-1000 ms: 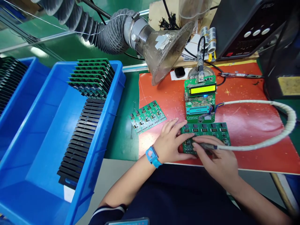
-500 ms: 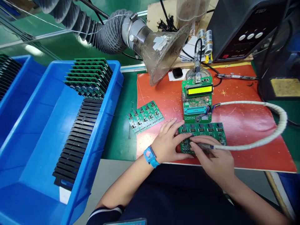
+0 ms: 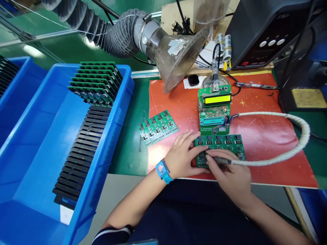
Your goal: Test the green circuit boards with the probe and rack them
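My right hand (image 3: 233,175) pinches a dark, pen-like probe (image 3: 221,160) at the end of a white wrapped cable (image 3: 276,160). Its tip, hidden by my fingers, is over the left part of a green circuit board (image 3: 231,147) with a row of small digit displays. My left hand (image 3: 180,154) has its fingers spread, the fingertips and thumb resting at that board's left side. Just behind stands a programmer board (image 3: 214,110) with a lit yellow-green screen and a teal socket. A second circuit board (image 3: 158,128) lies to the left of my hands.
A blue bin (image 3: 102,160) at left holds several upright boards (image 3: 94,81) in a black slotted rack (image 3: 81,153). A fume extractor hood (image 3: 178,58) hangs above the red mat (image 3: 265,136). A dark soldering station (image 3: 268,37) and a tweezers-like tool (image 3: 255,85) are at back right.
The view has shifted slightly. Both hands, the probe and the boards stay in nearly the same positions relative to each other.
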